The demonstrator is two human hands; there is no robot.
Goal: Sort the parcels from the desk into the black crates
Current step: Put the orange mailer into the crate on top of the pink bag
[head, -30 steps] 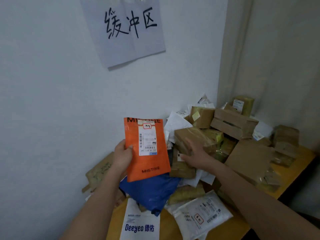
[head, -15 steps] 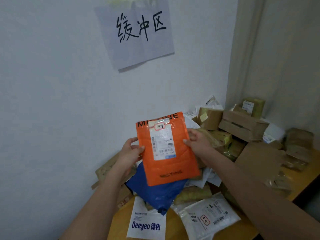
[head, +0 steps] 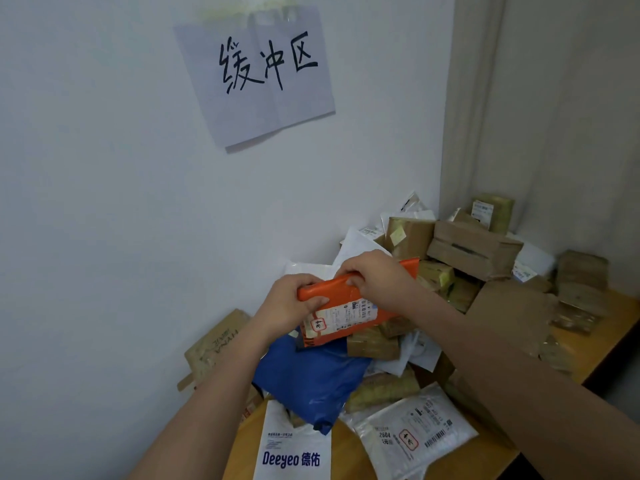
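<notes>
Progress: the sorting is looking far from finished; a big heap of parcels is lying on the desk (head: 620,327), and no black crate is showing in this view.
Parcel in hand: an orange mailer (head: 349,306) is being held above the heap, tilted, its white shipping label facing the camera.
Left hand: the left hand (head: 294,303) is gripping the mailer's left end, thumb on the front, fingers curled round the top edge.
Right hand: the right hand (head: 374,278) is clamping the mailer's upper edge, its fingers curled over it.
Arms: both forearms are reaching forward and converging on the mailer.
Still waiting: a blue mailer (head: 311,379), a white Deeyeo bag (head: 291,448) and brown boxes (head: 474,247) are lying piled on the desk.
Wall: a handwritten paper sign (head: 256,74) is hanging above the heap.
</notes>
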